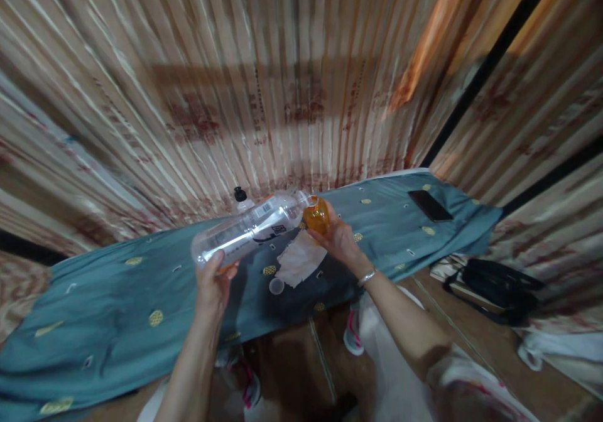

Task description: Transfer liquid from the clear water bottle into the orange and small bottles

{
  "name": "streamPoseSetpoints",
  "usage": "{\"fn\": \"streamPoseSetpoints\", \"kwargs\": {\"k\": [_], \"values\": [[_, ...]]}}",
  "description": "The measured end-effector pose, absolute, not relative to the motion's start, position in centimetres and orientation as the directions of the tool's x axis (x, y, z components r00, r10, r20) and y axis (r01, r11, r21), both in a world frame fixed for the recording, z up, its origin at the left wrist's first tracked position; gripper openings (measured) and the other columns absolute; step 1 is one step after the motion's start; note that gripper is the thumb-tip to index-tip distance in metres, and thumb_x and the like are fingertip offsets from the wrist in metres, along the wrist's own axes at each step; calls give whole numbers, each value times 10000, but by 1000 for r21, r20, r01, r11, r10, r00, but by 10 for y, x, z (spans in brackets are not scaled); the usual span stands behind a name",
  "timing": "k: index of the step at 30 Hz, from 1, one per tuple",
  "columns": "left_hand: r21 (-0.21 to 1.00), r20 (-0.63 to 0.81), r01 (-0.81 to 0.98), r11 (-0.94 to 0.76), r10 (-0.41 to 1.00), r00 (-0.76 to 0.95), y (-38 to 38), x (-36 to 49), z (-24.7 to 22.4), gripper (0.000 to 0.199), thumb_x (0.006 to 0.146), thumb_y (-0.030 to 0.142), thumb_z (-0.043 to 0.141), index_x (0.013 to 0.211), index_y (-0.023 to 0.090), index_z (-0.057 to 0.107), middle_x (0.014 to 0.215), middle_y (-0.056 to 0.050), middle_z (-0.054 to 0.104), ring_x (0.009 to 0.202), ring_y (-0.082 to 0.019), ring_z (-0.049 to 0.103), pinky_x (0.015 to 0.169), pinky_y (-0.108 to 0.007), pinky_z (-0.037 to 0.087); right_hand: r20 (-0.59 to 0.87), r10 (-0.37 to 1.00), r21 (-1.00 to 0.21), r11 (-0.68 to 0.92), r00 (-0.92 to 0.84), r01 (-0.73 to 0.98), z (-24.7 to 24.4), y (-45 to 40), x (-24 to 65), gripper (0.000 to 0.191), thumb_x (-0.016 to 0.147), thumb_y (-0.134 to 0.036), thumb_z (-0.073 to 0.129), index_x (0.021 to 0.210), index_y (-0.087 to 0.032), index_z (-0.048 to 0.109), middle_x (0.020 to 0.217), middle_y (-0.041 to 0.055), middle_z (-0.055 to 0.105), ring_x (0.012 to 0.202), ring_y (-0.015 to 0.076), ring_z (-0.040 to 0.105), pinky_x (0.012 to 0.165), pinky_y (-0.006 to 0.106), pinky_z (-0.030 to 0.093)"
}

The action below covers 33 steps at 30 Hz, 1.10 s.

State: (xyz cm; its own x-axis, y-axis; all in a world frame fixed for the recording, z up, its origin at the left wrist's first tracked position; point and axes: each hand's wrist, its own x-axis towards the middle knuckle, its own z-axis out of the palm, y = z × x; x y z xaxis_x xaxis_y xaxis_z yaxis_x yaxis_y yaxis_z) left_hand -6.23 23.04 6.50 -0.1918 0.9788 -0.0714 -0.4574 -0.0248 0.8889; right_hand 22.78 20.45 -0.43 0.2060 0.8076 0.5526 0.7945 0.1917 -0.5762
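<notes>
My left hand [215,281] is closed round the base end of a large clear plastic bottle [245,228] with a printed label. The bottle lies tilted over the table, its neck higher and pointing right. My right hand [336,233] grips an amber see-through cup [316,216], its mouth turned to the bottle's neck. The neck meets or overlaps the cup's rim; I cannot tell whether any liquid flows. Below them on the cloth rest a crumpled white tissue [300,259] and a small round translucent lid [276,286].
Behind the clear bottle stands another with a black cap [240,194]. A dark flat tablet-like thing [430,205] lies on the right of the green patterned tablecloth [174,296]. A pleated curtain [282,95] hangs behind. On the floor at right sits a black bag [499,287].
</notes>
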Motion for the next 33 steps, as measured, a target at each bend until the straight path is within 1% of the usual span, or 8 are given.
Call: {"fn": "streamPoseSetpoints", "kwargs": {"k": [5,8,14,19,23,26,29,33], "values": [[884,-76,-467,-5,985,-155,235,-64,56,504,437,410,898,825,192,661,726,10,706,581,-150,638,492,-215,466,518,822,-565,121,236,816,-3,198,229,947,888,-505,741,1648,-127,320,1493,227,645,1305,373,692,1051,511,606],[884,-72,-467,0,988,-137,233,-66,53,483,465,422,895,823,196,662,723,9,711,583,-155,642,526,-232,484,519,820,-542,98,241,835,-3,195,230,967,879,-539,739,1649,-143,308,1471,215,666,1292,368,702,1028,505,615],[889,-66,-457,-5,988,-139,228,-70,47,482,511,415,879,910,226,685,735,23,708,589,-149,634,546,-231,478,496,835,-513,63,236,856,2,190,231,967,884,-611,699,1630,-114,338,1474,229,660,1285,375,703,1026,513,604],[889,12,-454,-58,995,-103,225,-65,48,472,565,410,893,939,229,669,789,6,701,659,-169,671,556,-243,510,475,822,-540,-8,312,842,3,188,232,967,865,-674,674,1620,-150,372,1329,194,758,1072,365,783,902,494,633],[855,79,-508,-106,994,-74,225,-53,56,514,555,404,915,978,234,677,794,6,697,596,-135,616,456,-193,400,482,787,-555,-67,386,829,6,186,234,1023,806,-737,691,1585,-132,419,1191,190,804,953,367,793,835,498,641],[832,51,-548,-84,996,-74,225,-44,60,555,513,381,935,994,251,689,772,20,678,598,-130,609,435,-174,344,495,771,-574,-56,401,817,10,183,236,1004,785,-766,700,1531,-132,479,1195,194,798,987,375,786,857,517,640],[812,24,-581,-49,998,-51,227,-36,60,557,502,405,934,969,244,675,795,13,690,598,-129,609,442,-187,345,502,763,-606,-26,408,795,14,181,236,932,795,-763,708,1480,-160,522,1217,183,788,1037,369,778,909,534,631],[805,4,-593,-23,999,-33,229,-28,58,574,509,423,914,976,231,639,791,23,683,569,-122,582,471,-223,350,529,740,-658,50,415,751,16,181,235,868,800,-744,730,1412,-150,569,1243,190,769,1126,361,752,1000,549,604]]}}
